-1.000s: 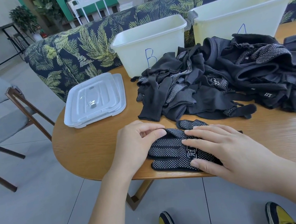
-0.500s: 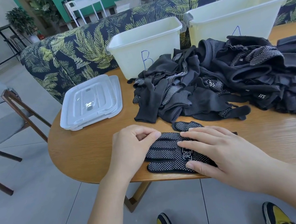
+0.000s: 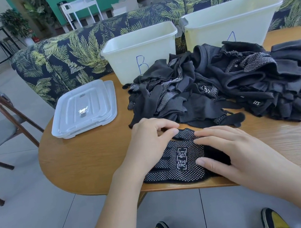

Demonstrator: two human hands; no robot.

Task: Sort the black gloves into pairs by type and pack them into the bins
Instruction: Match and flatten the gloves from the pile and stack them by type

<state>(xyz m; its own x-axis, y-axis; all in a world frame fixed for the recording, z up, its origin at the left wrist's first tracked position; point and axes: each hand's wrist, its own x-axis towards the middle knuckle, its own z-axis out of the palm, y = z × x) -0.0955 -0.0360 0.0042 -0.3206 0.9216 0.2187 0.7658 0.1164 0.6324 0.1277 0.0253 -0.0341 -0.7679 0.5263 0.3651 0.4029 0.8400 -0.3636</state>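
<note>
Two bare hands rest on a dotted black glove [image 3: 179, 158] lying directly beneath them, its long axis running from the flat, spread right hand [image 3: 235, 152] toward the left hand [image 3: 150, 141], whose curled fingertips pinch its far edge.

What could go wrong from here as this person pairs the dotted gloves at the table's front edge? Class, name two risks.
1. The dotted gloves lie right at the table edge; a careless push by the right hand might tip them to the floor.
2. The glove pile sits just behind, so when the left hand lifts the pair, a loose glove may catch and come along.
</note>
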